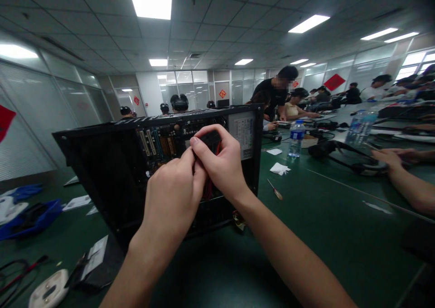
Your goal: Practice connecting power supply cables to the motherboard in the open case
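An open black computer case (102, 172) stands before me on the green table, its open side facing me. Expansion slots and a motherboard (154, 145) show inside, with a labelled power supply (242, 133) at the upper right. My right hand (224, 163) is closed, its fingers curled round a small black part (211, 139) in front of the board. Red wires (207, 189) hang below it. My left hand (173, 183) is closed too, its fingertips pressed against the right hand's thumb; whatever they pinch is hidden.
A screwdriver (275, 190), crumpled tissue (280, 168) and water bottle (297, 139) are to the right. On the left lie a blue tray (44, 219), a black box with a white label (97, 253) and a cream-coloured piece (49, 290). Another person's hands (390, 158) are at far right.
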Action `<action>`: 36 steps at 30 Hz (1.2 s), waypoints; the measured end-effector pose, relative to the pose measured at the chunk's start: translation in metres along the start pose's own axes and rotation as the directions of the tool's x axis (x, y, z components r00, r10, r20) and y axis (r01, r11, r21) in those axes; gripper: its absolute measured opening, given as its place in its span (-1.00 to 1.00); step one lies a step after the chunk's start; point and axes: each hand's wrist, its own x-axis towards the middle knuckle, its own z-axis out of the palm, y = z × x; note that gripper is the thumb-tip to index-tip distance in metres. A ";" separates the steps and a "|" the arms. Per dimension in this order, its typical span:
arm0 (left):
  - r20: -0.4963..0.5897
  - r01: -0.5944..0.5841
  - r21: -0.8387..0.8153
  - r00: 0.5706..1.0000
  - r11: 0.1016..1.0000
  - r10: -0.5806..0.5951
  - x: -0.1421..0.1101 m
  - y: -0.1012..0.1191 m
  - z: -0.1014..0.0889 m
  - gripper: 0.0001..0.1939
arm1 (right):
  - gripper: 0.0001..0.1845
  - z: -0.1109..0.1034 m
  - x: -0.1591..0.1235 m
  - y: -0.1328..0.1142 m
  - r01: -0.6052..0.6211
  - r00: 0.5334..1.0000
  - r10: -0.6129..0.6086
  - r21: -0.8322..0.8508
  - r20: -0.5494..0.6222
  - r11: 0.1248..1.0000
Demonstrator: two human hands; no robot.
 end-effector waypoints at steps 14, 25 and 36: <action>-0.003 0.011 -0.150 1.000 0.989 -0.011 0.001 0.005 0.006 -0.68 | -0.87 -0.021 0.015 -0.002 0.083 0.987 -0.075 -0.054 0.140 0.995; 0.003 0.036 -0.223 0.999 0.974 -0.037 0.005 -0.011 0.000 -0.62 | -0.81 -0.020 0.018 0.010 0.090 0.995 -0.084 -0.106 0.059 0.990; 0.459 0.263 0.068 0.848 0.962 -0.264 0.024 -0.068 0.062 -0.62 | -0.72 -0.001 0.001 0.077 -0.017 0.836 0.310 -0.542 0.453 0.840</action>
